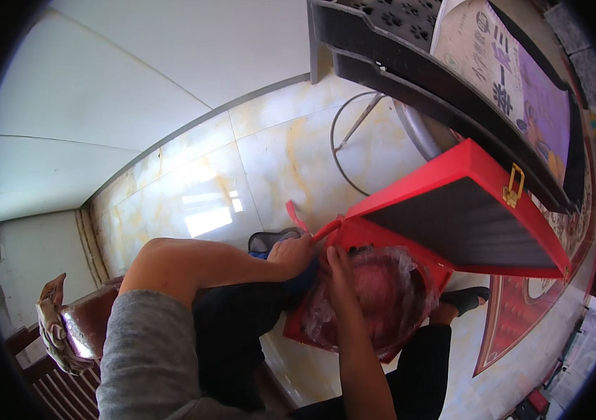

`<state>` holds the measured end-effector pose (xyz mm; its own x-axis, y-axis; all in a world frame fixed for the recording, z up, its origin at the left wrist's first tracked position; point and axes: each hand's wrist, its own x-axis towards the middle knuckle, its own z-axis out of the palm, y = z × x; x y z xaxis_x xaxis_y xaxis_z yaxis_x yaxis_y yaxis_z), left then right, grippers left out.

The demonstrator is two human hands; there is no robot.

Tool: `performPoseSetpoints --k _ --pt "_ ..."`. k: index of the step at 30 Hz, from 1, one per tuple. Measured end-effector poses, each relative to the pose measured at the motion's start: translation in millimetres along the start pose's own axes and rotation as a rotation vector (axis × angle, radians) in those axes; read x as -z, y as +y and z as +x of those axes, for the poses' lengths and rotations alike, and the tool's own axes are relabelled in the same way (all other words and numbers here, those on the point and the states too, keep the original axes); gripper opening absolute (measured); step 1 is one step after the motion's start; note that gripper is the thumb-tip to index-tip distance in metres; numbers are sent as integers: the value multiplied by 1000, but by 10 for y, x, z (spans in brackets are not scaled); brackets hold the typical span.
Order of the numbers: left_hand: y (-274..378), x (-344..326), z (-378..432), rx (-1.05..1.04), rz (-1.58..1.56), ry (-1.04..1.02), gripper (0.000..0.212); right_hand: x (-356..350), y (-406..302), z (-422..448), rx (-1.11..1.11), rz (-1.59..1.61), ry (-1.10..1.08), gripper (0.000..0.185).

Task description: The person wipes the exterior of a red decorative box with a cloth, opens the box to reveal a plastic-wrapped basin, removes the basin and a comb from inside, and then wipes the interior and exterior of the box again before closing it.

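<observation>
A red hinged box (pixel 308 328) stands before me with its lid (pixel 413 173) raised; the lid has a dark lining and gold-coloured metal clasps. Crumpled clear plastic wrap (pixel 405 262) lies inside over a rounded reddish-brown thing (pixel 377 286), whose kind I cannot make out. My left hand (pixel 293 255) pinches a red ribbon strap (pixel 326 230) near the hinge corner, and a loose end sticks out past the fingers. My right hand (pixel 339 270) holds the near-left side wall of the box, close to the strap. Part of its grip is hidden.
A black tiered rack (pixel 382 63) holding a printed book (pixel 508 89) overhangs the lid. A metal-legged stool (pixel 356 126) stands behind it on marbled floor tiles (pixel 271 157). At left is a wooden chair (pixel 88 325) with a cloth (pixel 54 336); a patterned red rug (pixel 508 315) lies right.
</observation>
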<state>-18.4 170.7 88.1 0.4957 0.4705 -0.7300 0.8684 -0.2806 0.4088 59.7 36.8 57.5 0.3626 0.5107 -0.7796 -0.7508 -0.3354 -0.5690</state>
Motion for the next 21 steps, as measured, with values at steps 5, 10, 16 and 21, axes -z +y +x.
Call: performPoseSetpoints --k 5,10,16,21 --pt "-9 -80 -310 -103 -83 11 24 183 437 -8 274 -28 -28 47" --pt "227 168 -436 -418 -203 -56 23 -3 -215 -569 248 29 -94 37" --pt "994 778 -1090 -519 -559 -563 23 128 -931 -1585 390 -136 31 39" --pt "1183 851 -1924 -480 -647 -719 23 474 -974 -2427 571 -78 -149 32"
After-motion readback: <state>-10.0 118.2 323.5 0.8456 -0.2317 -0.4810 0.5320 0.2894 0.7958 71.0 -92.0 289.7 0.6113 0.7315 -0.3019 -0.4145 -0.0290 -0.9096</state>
